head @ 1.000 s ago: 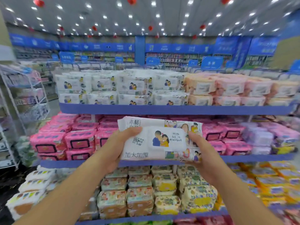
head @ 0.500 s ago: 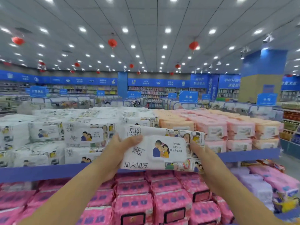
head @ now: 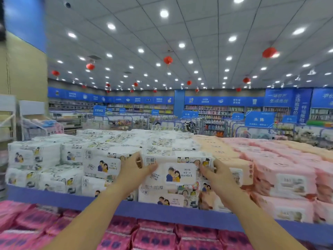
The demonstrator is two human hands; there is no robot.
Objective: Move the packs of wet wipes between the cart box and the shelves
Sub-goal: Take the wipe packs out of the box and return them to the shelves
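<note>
- The pack of wet wipes (head: 178, 174), white with a cartoon couple on its lid, is held just below the middle of the view, level with the upper row on the top shelf (head: 162, 212).
- The left hand (head: 134, 173) grips the pack's nine o'clock end. Its thumb lies across the front face and its fingers go round behind, out of sight.
- The right hand (head: 216, 175) grips the three o'clock end the same way, thumb on the front and fingers wrapped round the edge.
- Both forearms are bare and stretched forward, coming up from seven and five o'clock and closing in towards the pack.
- At the pack's six o'clock sits another white pack (head: 162, 200). I cannot tell whether the held one rests on it.
- At nine o'clock are stacked white packs (head: 100, 166) of the same print. At three o'clock are pink packs (head: 284, 181), with peach ones (head: 216, 147) behind.
- Below the shelf edge, at six o'clock, lie magenta packs (head: 155, 235).
- Red lanterns (head: 168, 60) hang from the ceiling at twelve o'clock.
</note>
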